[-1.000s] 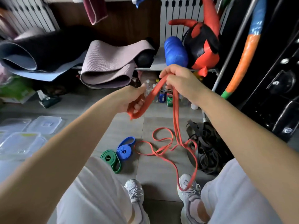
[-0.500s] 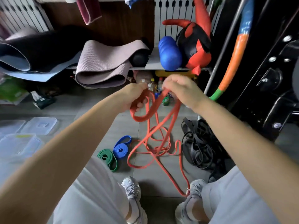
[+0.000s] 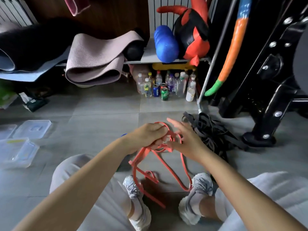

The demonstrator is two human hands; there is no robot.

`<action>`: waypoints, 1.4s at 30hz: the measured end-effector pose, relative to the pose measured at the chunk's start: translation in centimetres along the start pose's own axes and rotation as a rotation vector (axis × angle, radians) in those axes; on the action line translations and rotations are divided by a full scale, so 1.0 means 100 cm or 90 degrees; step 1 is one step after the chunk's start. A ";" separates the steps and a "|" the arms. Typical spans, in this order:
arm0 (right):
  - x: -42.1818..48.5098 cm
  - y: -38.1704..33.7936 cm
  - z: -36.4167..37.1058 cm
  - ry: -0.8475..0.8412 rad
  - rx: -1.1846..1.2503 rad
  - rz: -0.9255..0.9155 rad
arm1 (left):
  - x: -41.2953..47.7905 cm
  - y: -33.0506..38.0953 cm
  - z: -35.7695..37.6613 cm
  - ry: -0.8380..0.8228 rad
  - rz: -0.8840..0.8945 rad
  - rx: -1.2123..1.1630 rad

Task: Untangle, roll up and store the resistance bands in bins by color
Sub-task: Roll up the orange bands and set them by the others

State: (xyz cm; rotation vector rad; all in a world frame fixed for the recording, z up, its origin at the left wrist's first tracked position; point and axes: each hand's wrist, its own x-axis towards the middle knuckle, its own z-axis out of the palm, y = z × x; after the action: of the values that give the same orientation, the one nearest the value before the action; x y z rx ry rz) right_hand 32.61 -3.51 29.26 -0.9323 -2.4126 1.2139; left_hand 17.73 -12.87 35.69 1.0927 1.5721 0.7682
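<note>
A: Left hand (image 3: 146,136)?
B: Curled tight round the red band (image 3: 140,155), just left of the black band pile (image 3: 215,132)
A: Right hand (image 3: 185,139)?
B: Fingers splayed straight, blurred; touches the same band's upper loops, right beside the pile, grips nothing
A: Rest of the band?
B: Hangs tangled, below-left of the pile
A: Bins?
B: Clear bins (image 3: 15,152), far left of the pile, well apart
</note>
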 end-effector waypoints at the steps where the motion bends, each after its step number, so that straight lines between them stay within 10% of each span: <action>1: -0.002 0.001 -0.002 -0.017 -0.051 -0.018 | -0.002 -0.001 0.002 -0.004 0.016 -0.007; 18: -0.063 0.014 0.023 0.005 -0.103 0.361 | -0.026 -0.059 0.051 0.211 0.107 -0.033; 25: -0.045 -0.008 0.037 -0.040 0.791 0.478 | -0.027 -0.091 0.089 0.206 0.054 0.116; 35: -0.026 0.023 0.053 0.012 0.746 0.618 | -0.044 -0.131 0.141 0.130 -0.072 0.065; 42: -0.046 0.020 0.043 -0.109 0.354 0.315 | -0.038 -0.130 0.116 0.397 0.026 0.147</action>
State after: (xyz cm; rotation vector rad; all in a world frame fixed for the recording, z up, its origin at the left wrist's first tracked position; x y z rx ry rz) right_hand 34.72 -8.24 25.19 -1.3055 -1.8162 2.0675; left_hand 25.64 -21.96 22.50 1.1101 2.2107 1.0401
